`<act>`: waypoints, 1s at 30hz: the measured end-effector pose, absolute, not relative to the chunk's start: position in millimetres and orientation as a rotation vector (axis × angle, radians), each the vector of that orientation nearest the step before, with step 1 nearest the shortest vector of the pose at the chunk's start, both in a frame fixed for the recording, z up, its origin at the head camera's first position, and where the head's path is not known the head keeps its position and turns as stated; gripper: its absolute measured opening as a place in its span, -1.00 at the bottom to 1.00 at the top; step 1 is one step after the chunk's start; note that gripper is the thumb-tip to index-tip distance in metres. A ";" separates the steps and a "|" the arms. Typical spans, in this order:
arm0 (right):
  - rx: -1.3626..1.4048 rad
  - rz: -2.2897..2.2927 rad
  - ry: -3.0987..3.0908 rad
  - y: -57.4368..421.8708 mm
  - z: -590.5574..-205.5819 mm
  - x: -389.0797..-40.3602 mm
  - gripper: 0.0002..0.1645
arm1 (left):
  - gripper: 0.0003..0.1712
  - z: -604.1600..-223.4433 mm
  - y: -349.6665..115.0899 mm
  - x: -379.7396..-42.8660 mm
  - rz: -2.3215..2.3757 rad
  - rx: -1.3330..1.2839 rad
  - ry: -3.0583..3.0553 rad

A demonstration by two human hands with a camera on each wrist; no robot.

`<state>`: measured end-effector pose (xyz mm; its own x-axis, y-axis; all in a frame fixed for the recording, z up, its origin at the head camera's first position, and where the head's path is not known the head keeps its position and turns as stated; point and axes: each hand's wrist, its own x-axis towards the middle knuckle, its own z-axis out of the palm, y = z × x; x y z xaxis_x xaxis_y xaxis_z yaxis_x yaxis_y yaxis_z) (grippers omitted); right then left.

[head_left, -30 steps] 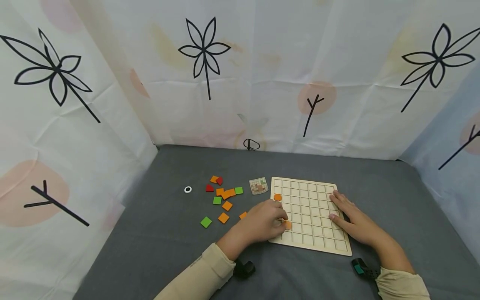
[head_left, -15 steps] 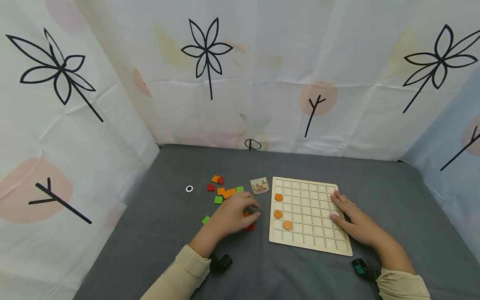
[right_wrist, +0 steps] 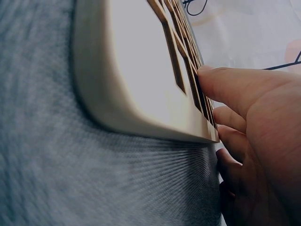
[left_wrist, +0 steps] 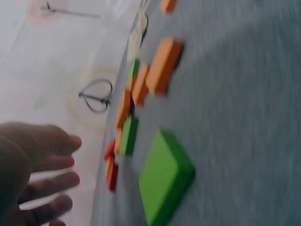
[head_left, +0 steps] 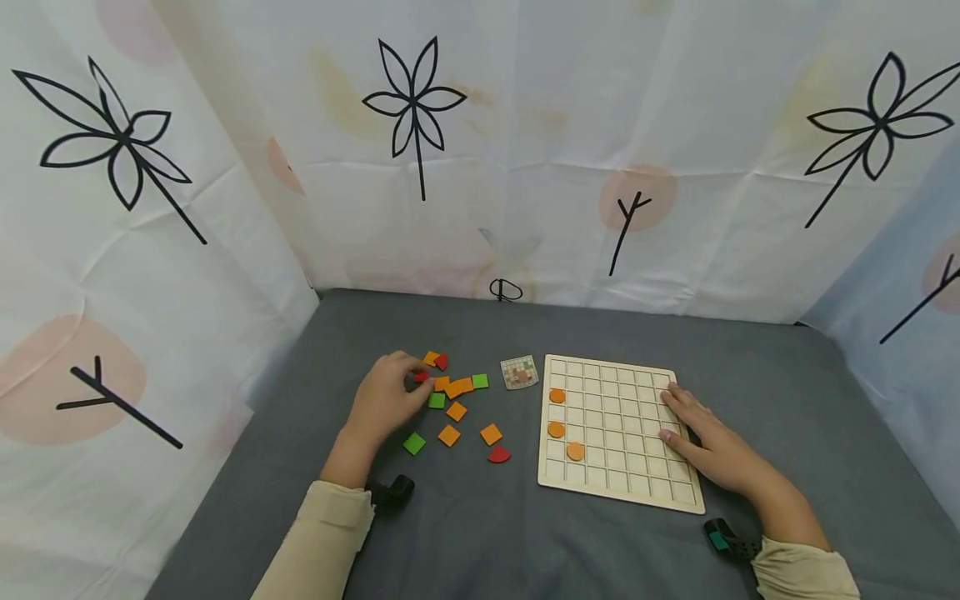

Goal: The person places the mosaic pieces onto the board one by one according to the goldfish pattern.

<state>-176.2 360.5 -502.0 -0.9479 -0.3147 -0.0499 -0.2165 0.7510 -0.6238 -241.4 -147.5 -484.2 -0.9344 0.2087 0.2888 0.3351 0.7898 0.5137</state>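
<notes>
My left hand hovers over the left end of a group of loose tiles, its fingers bent loosely above a red piece. In the left wrist view, thumb and fingers stand apart with nothing seen between them, and a green tile lies near the camera. My right hand rests on the right edge of a pale wooden grid board, fingers stretched out. Three orange discs lie in cells at the board's left: an upper disc, a middle disc and a lower disc.
Orange squares, green tiles and a red quarter-round piece lie scattered left of the board. A small printed grid card lies beside its upper left corner. A printed curtain rises behind the table.
My left hand has let go of an orange disc on the board and moved left, past the loose tiles to their far side. It now covers the white ring's spot. My right hand stays put.
</notes>
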 end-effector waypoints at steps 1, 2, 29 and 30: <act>-0.428 -0.969 2.796 360.6 -502.2 -176.2 -0.08 | -0.78 -486.0 -151.3 -242.8 -0.847 -0.372 -2.768; -0.429 -0.970 2.797 360.8 -502.3 -176.2 -0.08 | -0.77 -487.7 -154.1 -243.8 -0.838 -0.323 -2.775; -0.434 -1.005 2.779 361.5 -503.5 -176.2 -0.09 | -0.66 -497.1 -149.5 -258.3 -0.807 -0.061 -2.949; -0.435 -1.005 2.779 361.5 -503.5 -176.2 -0.09 | -0.67 -497.3 -149.2 -258.8 -0.802 -0.062 -2.950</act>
<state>-176.2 361.5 -503.5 -0.9459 -0.3212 -0.0458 -0.2176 0.7328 -0.6447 -258.8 -149.2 -497.3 -0.9956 0.0170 0.0919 0.0612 0.8618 0.5035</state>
